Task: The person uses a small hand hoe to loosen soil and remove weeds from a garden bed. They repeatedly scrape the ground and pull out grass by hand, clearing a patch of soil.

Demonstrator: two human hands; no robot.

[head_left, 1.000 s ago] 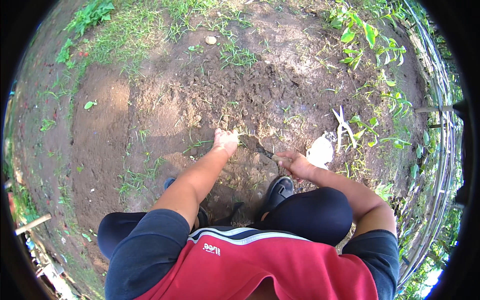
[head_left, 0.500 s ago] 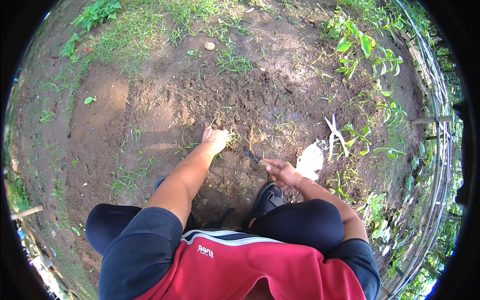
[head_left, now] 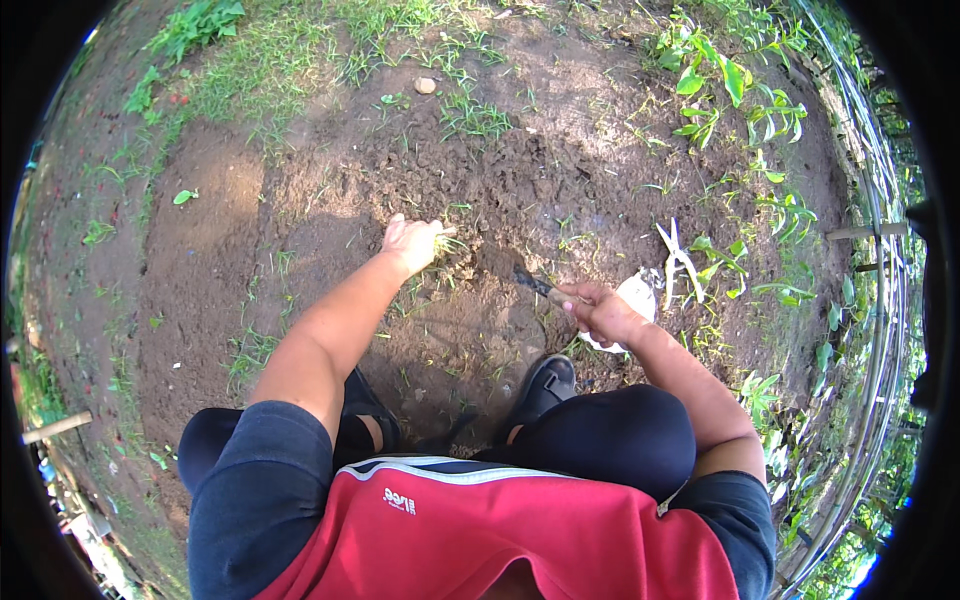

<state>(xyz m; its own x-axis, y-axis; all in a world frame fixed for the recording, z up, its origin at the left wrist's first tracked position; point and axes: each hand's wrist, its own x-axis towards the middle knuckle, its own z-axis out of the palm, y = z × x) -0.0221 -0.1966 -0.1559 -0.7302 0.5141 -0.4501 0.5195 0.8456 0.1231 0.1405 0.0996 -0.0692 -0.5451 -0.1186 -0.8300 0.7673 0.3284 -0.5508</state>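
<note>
My left hand [head_left: 412, 243] is closed around a tuft of grass [head_left: 455, 246], low over the loosened brown soil. Some blades and pale roots stick out past the fingers on its right side. To the right, my right hand [head_left: 604, 313] grips a small trowel-like hand tool [head_left: 532, 281] by its light handle. The narrow dark blade points up and left toward the broken soil, just right of the grass; whether its tip touches the ground I cannot tell.
Beside my right hand lies a white bag-like thing [head_left: 638, 298], with pale-handled shears [head_left: 679, 262] just beyond it. Leafy plants [head_left: 715, 80] and a bamboo-like fence [head_left: 880, 300] border the right. A stone [head_left: 425, 86] sits far ahead; my shoes [head_left: 540, 395] are close below.
My left hand has shifted up and slightly left, still holding grass. My right hand has moved right and a little farther away with the trowel-like tool, partly covering the white thing.
</note>
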